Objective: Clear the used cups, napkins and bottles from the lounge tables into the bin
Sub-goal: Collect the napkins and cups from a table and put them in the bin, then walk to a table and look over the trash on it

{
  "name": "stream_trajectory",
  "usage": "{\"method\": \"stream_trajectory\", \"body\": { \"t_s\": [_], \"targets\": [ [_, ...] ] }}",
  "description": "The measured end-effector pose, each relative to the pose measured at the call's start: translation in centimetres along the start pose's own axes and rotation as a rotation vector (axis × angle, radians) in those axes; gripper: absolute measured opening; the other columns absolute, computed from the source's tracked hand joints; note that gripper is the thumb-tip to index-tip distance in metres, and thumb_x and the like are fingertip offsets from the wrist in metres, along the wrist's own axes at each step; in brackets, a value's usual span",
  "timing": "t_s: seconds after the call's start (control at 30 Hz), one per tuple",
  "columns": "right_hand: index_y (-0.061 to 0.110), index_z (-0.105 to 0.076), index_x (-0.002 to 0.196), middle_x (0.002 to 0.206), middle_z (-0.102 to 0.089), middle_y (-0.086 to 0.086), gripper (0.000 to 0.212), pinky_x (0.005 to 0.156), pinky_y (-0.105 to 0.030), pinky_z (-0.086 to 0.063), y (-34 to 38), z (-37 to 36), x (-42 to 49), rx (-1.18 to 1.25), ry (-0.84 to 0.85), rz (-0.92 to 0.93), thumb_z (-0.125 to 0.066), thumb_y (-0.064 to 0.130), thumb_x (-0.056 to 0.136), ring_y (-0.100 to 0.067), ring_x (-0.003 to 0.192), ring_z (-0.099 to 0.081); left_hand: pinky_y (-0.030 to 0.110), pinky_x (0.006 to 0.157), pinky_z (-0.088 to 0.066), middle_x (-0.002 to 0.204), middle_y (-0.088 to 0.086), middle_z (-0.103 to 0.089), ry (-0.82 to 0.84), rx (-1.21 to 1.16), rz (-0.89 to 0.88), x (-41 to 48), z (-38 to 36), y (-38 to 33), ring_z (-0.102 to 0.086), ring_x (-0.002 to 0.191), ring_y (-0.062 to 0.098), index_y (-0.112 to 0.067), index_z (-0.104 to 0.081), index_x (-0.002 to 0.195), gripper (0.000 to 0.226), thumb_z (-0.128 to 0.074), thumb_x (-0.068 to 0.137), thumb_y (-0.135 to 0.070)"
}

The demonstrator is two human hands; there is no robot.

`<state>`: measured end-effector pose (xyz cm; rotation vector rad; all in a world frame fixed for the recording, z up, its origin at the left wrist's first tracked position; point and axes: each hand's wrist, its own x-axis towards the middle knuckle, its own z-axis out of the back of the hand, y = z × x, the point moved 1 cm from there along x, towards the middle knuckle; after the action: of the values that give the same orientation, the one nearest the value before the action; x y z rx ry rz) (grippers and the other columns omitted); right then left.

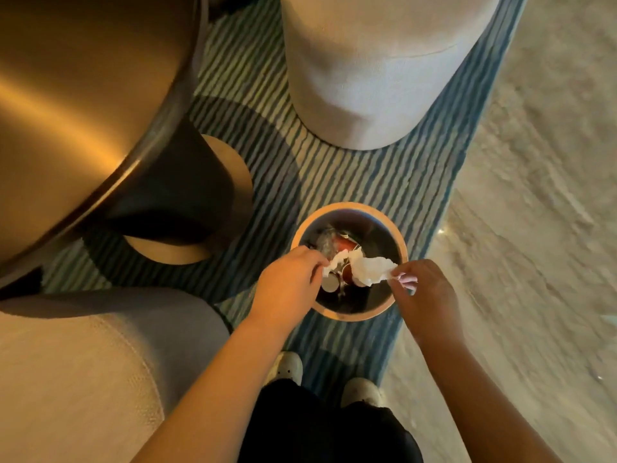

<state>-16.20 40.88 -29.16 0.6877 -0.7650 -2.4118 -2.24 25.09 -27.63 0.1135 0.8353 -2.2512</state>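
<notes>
A round bin (397, 238) with a tan rim and dark inside stands on the striped rug in front of my feet. Inside lie a red cup (345, 244), a crumpled clear plastic bottle (325, 240) and other waste. Both hands hover over the bin's near side. My left hand (287, 285) pinches a small crumpled white napkin (334, 264). My right hand (424, 292) pinches the edge of a larger white napkin (370, 269) that hangs above the bin's opening.
A round brass-coloured table (66, 105) with a dark pedestal base (173, 202) stands at the left. A grey cylindrical pouf (370, 68) is behind the bin, a cushioned seat (83, 369) at the near left. Bare stone floor (534, 228) lies to the right.
</notes>
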Motion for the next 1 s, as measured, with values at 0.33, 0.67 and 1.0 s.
{"method": "stream_trajectory", "body": {
  "t_s": [0.33, 0.67, 1.0],
  "targets": [
    [0.025, -0.061, 0.11, 0.11, -0.052, 0.014, 0.021, 0.073, -0.013, -0.036, 2.2, 1.8, 0.0, -0.079, 0.057, 0.057, -0.062, 0.025, 0.089, -0.006, 0.097, -0.052, 0.026, 0.076, -0.044, 0.116, -0.012, -0.056, 0.099, 0.107, -0.015, -1.0, 2.5, -1.5, -0.054, 0.104, 0.01, -0.028, -0.057, 0.118, 0.026, -0.049, 0.095, -0.036],
    [0.017, -0.058, 0.12, 0.128, -0.054, -0.002, 0.035, 0.103, -0.034, -0.039, 22.5, 19.5, -5.9, -0.022, -0.043, 0.377, -0.066, 0.023, 0.087, -0.02, 0.121, -0.05, 0.032, 0.076, -0.05, 0.106, -0.003, -0.064, -0.25, 0.248, -0.219, -9.0, 27.7, -13.9, -0.062, 0.095, 0.017, -0.018, -0.064, 0.11, 0.039, -0.043, 0.088, -0.042],
    [0.009, -0.043, 0.138, 0.144, -0.041, -0.009, 0.065, 0.111, -0.025, -0.022, 43.4, 33.6, -15.4, -0.11, -0.023, 0.978, -0.063, 0.043, 0.086, -0.022, 0.134, -0.036, 0.035, 0.098, -0.04, 0.135, 0.003, -0.05, -0.699, 0.434, -0.077, -24.2, 48.1, -24.8, -0.044, 0.124, 0.019, -0.018, -0.048, 0.136, 0.06, -0.039, 0.088, -0.053]
  ]
}}
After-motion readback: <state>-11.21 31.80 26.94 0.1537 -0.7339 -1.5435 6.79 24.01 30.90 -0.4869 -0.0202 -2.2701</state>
